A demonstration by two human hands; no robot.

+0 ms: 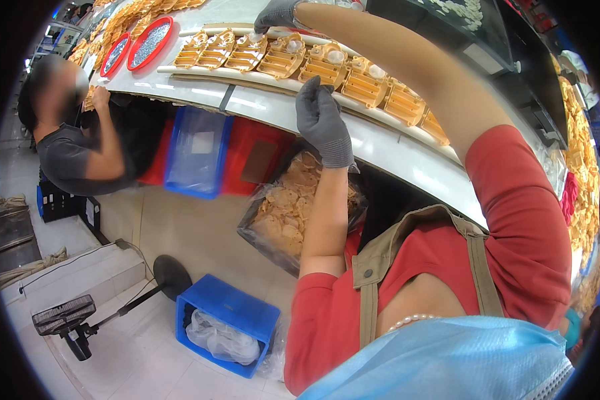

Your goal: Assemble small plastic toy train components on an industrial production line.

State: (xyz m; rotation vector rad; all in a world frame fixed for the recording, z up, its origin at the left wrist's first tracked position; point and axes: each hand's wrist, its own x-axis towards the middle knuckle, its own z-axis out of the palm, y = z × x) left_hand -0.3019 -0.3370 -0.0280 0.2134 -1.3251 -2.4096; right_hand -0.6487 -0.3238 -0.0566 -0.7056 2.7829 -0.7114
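Observation:
A row of orange-tan plastic housings (281, 59) with ribbed compartments lies along a pale rail on the white bench. My right hand (277, 15), in a grey glove, reaches across to the far side of the row. Its fingertips are closed at a small clear round part (255, 38) on one housing. My left hand (323, 125), also gloved in grey, is held at the near edge of the row with its fingers curled in. Whatever those fingers hold, if anything, is hidden. Several neighbouring housings carry similar clear round parts (335, 57).
Two red trays of small metal pieces (150, 44) stand farther left on the bench. A co-worker (80, 133) sits at the left. Below the bench are a blue bin (197, 153) and a lined box of tan parts (280, 213). A fan (67, 320) and a blue crate (230, 313) occupy the floor.

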